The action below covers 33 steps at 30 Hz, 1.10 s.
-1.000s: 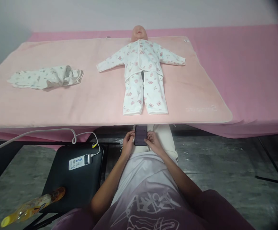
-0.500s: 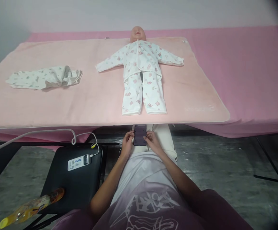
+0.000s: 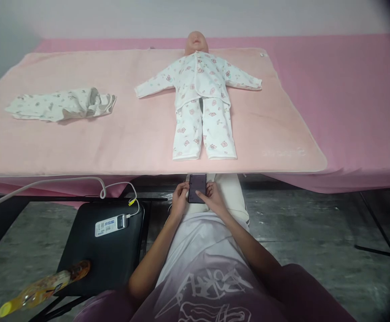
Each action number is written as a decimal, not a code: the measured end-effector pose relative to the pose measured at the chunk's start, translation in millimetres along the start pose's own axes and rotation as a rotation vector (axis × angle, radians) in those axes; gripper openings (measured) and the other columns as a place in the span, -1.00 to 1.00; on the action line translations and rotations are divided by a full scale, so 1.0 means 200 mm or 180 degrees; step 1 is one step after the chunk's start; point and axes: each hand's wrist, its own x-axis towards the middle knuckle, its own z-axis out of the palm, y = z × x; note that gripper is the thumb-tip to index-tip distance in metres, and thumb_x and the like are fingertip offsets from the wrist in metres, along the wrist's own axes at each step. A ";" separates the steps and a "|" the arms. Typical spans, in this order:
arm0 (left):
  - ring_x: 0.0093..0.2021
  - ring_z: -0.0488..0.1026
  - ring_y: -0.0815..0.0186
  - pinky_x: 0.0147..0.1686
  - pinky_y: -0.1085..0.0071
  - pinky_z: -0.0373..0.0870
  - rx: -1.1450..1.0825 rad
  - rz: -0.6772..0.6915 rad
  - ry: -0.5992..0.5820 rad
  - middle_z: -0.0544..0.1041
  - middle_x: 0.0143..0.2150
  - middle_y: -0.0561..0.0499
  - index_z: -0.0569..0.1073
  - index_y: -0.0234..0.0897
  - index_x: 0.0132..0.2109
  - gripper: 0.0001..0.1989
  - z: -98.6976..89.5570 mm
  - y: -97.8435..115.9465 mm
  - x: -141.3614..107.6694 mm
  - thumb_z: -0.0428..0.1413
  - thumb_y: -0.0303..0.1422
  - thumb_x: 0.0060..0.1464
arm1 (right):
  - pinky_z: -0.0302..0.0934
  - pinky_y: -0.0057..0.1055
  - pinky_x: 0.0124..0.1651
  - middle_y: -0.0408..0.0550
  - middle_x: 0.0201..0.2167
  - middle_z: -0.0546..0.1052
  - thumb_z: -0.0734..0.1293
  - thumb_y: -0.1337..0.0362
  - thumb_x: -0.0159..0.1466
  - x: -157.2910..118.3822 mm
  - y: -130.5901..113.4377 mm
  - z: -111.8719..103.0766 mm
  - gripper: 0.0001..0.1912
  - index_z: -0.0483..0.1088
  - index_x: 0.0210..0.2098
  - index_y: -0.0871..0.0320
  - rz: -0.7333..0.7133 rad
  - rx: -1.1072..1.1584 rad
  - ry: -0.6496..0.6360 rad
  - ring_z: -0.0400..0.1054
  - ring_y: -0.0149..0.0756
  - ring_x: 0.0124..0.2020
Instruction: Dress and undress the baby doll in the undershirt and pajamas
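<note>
A dark smartphone is held between my two hands, just below the table's front edge and above my lap. My left hand grips its left side with curled fingers. On the right side, my right hand holds the phone, its thumb lying over the lower screen. Beyond the table edge a doll lies on its back, dressed in a white patterned baby top and matching trousers. Its sleeves are spread out sideways.
Folded patterned baby clothing lies left on the peach mat, over a pink tablecloth. Below left, a black stool bears a white power bank with a cable and a yellow-capped bottle.
My right thumb has moved left across the lower part of the phone's screen. The view has shifted slightly; the doll and clothing lie as before.
</note>
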 end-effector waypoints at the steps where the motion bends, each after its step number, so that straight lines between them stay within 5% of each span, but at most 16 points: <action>1: 0.11 0.60 0.08 0.19 0.23 0.51 0.0000 -0.0003 0.0005 0.73 0.04 -0.14 0.69 -0.21 -0.10 -0.63 0.00 0.00 0.00 0.35 -0.02 0.11 | 0.24 -0.30 -0.26 -0.21 -0.37 0.39 0.62 -0.13 0.13 0.00 0.00 0.01 -0.39 0.29 -0.11 0.02 -0.0005 -0.0049 0.0054 0.33 -0.23 -0.33; 7: -0.10 0.57 0.19 0.03 0.30 0.49 0.0036 0.0005 0.0023 0.70 -0.10 -0.07 0.70 -0.21 -0.07 -0.63 0.00 -0.02 0.01 0.43 -0.11 0.03 | 0.31 -0.23 -0.14 -0.12 -0.29 0.48 0.47 -0.20 0.32 0.00 -0.01 -0.01 -0.52 0.33 -0.13 0.02 0.0018 0.0111 -0.0041 0.41 -0.17 -0.25; 13: 0.08 0.60 0.09 0.16 0.24 0.50 0.0004 0.0077 -0.0045 0.72 0.02 -0.13 0.71 -0.21 -0.06 -0.62 -0.01 -0.01 -0.01 0.36 -0.01 0.17 | 0.30 -0.22 -0.08 -0.10 -0.27 0.48 0.41 -0.24 0.37 0.01 0.00 -0.04 -0.53 0.33 -0.13 0.01 0.0035 0.0147 -0.0160 0.41 -0.14 -0.22; 19: -0.11 0.57 0.16 0.03 0.27 0.50 0.0140 0.0046 0.0019 0.69 -0.12 -0.08 0.69 -0.21 -0.06 -0.61 0.00 -0.02 0.00 0.43 -0.07 0.07 | 0.31 -0.22 -0.06 -0.07 -0.25 0.50 0.37 -0.23 0.40 0.01 0.00 -0.04 -0.56 0.34 -0.15 0.01 0.0031 0.0222 -0.0230 0.42 -0.12 -0.19; 24: 0.09 0.60 0.08 0.19 0.22 0.48 0.0060 0.0140 0.0009 0.72 0.01 -0.13 0.70 -0.20 -0.10 -0.66 0.00 -0.02 0.00 0.34 -0.03 0.19 | 0.31 -0.23 -0.09 -0.05 -0.22 0.52 0.35 -0.22 0.41 0.00 -0.02 -0.05 -0.57 0.35 -0.15 0.02 0.0062 0.0231 -0.0237 0.43 -0.11 -0.18; 29: -0.09 0.57 0.15 0.04 0.27 0.49 0.0144 0.0073 0.0061 0.69 -0.13 -0.08 0.69 -0.20 -0.07 -0.61 0.00 -0.02 0.00 0.41 -0.05 0.06 | 0.34 -0.24 -0.08 -0.05 -0.22 0.53 0.35 -0.25 0.39 0.00 -0.03 -0.06 -0.54 0.35 -0.15 0.02 0.0097 0.0194 -0.0246 0.45 -0.11 -0.16; 33: 0.11 0.59 0.05 0.21 0.20 0.47 0.0081 0.0170 -0.0006 0.72 0.01 -0.14 0.69 -0.19 -0.08 -0.60 0.00 0.00 -0.02 0.31 0.04 0.19 | 0.34 -0.25 -0.13 -0.09 -0.30 0.52 0.38 -0.25 0.36 0.00 -0.06 -0.05 -0.54 0.34 -0.18 0.02 0.0045 0.0020 -0.0167 0.44 -0.14 -0.23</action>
